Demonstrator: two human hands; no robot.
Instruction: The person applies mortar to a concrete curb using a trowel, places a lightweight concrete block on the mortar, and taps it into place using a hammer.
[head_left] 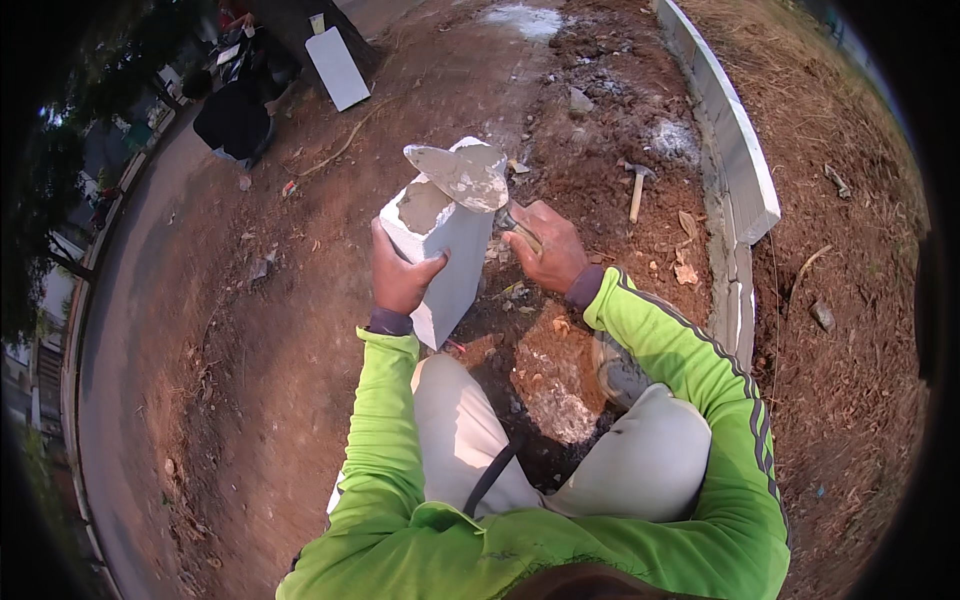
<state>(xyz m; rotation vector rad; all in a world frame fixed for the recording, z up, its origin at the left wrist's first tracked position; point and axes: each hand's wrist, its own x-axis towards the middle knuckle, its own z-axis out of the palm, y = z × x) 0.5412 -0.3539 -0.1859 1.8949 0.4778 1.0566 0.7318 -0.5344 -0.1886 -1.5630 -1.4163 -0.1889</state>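
Note:
My left hand grips the near left side of a white rectangular block, which stands tilted in front of my knees. Grey mortar coats part of the block's narrow upper face. In my right hand is the handle of a pointed trowel, fingers wrapped round it. The trowel's blade, smeared with mortar, lies across the upper end of the block and hides part of that face. Whether the blade touches the block I cannot tell for sure.
A low wall of white blocks runs along the right. Near it a hammer lies on the reddish soil. A partly hidden container of grey mortar sits by my right knee. Farther off, a white slab leans at a tree, and a person crouches.

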